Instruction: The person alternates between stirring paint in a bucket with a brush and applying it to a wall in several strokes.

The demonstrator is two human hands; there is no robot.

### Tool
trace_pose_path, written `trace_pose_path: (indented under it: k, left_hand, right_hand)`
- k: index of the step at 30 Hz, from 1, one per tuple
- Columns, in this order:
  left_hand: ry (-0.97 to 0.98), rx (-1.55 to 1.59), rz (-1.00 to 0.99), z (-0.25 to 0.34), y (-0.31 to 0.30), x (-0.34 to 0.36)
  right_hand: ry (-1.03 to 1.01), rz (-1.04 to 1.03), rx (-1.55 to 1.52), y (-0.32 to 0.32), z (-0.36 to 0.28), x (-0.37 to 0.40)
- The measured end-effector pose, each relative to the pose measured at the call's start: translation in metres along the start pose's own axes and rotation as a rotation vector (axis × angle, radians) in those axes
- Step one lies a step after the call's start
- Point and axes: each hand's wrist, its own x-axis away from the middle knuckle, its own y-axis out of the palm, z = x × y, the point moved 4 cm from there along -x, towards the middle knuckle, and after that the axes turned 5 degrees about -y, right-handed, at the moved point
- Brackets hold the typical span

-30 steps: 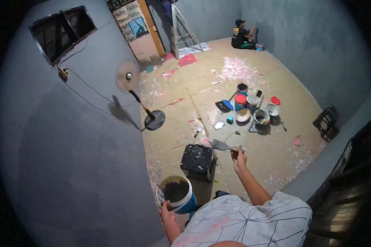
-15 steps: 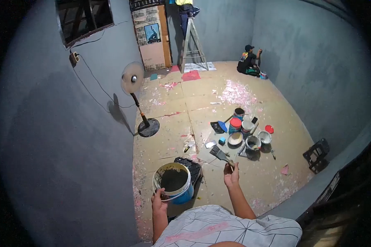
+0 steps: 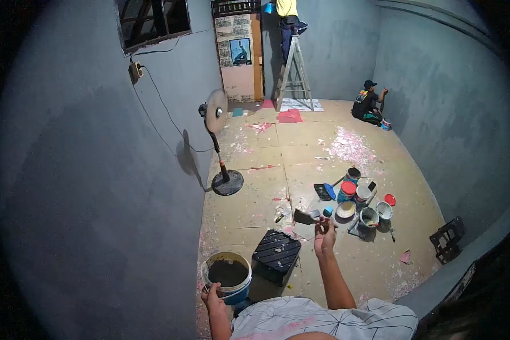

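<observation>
My left hand [image 3: 212, 296] grips the rim of a white and blue bucket [image 3: 241, 296] with dark grey paint inside, at the lower left. Raised at the centre, my right hand [image 3: 324, 237] holds a wide paintbrush [image 3: 306, 217] by its handle, dark bristles pointing left. Between the bucket and my right arm stands a black crate [image 3: 276, 255] on the floor. Beyond the brush, several paint buckets and cans [image 3: 369, 217] are grouped on the floor.
A standing fan [image 3: 227, 182] is near the left wall. One person [image 3: 289, 22] stands on a stepladder [image 3: 293, 79]; another person [image 3: 366, 105] sits by the right wall. Paint flakes [image 3: 351, 146] litter the floor. A black stool [image 3: 447, 239] lies at the right.
The view has shifted, moving the room rightward and down. The bucket has moved left relative to the crate, which now shows more fully. The brush has turned closer to level.
</observation>
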Motion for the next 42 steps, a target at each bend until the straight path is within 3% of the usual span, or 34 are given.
trace_pose_path:
  k: [3, 5, 8, 11, 18, 23, 29, 32, 34, 42]
  left_hand:
    - [0.07, -0.076, 0.069, 0.022, -0.013, -0.029]
    - [0.04, -0.068, 0.019, 0.044, -0.016, -0.039]
    - [-0.03, -0.156, 0.113, 0.071, -0.017, -0.055]
    - [-0.096, -0.153, 0.002, 0.085, -0.015, -0.072]
    - [-0.038, -0.187, -0.234, 0.085, -0.006, -0.124]
    - [-0.108, -0.193, -0.247, 0.093, 0.01, -0.122]
    - [-0.1, -0.159, -0.323, 0.095, 0.03, -0.105]
    - [-0.119, -0.174, -0.351, 0.092, 0.038, -0.103]
    - [-0.133, -0.176, -0.36, 0.1, 0.042, -0.088]
    - [-0.248, -0.156, -0.302, 0.068, 0.01, -0.1]
  right_hand:
    - [0.094, 0.045, 0.12, 0.012, 0.041, 0.019]
    - [0.091, 0.069, 0.138, 0.019, 0.067, 0.031]
    - [0.076, 0.047, 0.176, 0.022, 0.092, 0.043]
    - [0.013, 0.039, 0.214, 0.035, 0.1, 0.06]
    - [-0.139, 0.133, 0.197, 0.042, 0.092, 0.085]
    - [-0.129, 0.191, 0.189, 0.051, 0.087, 0.093]
    - [-0.009, 0.055, 0.221, 0.064, 0.114, 0.098]
    - [0.008, -0.174, 0.305, 0.071, 0.128, 0.101]
    - [0.028, -0.172, 0.344, 0.093, 0.124, 0.114]
    - [0.085, -0.352, 0.443, 0.119, 0.115, 0.127]
